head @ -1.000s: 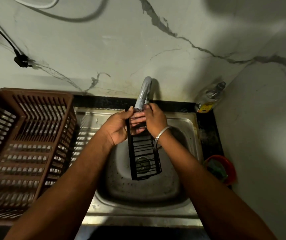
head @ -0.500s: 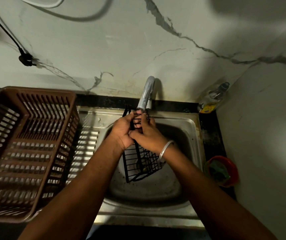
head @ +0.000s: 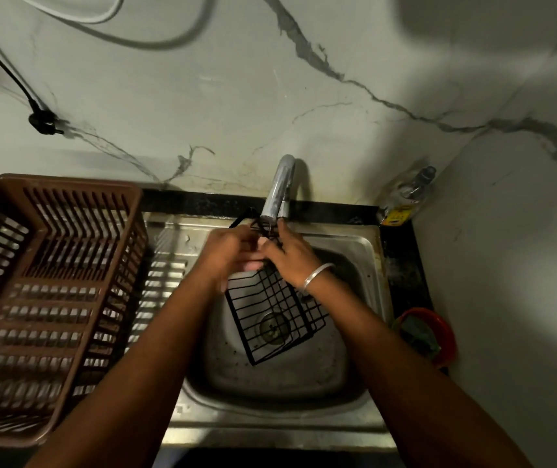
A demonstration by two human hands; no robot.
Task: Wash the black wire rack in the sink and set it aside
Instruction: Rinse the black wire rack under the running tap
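Head view: left hand (head: pixel 233 251) and right hand (head: pixel 292 261) clamp rack (head: pixel 277 319) top under tap (head: pixel 278 187). Risk: wet wire may slip from grip, dropping rack into sink (head: pixel 366 246).

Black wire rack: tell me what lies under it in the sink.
Through the rack wires show the drain and the bare steel floor of the sink. Under its upper end nothing can be seen: the left hand and right hand cover it.
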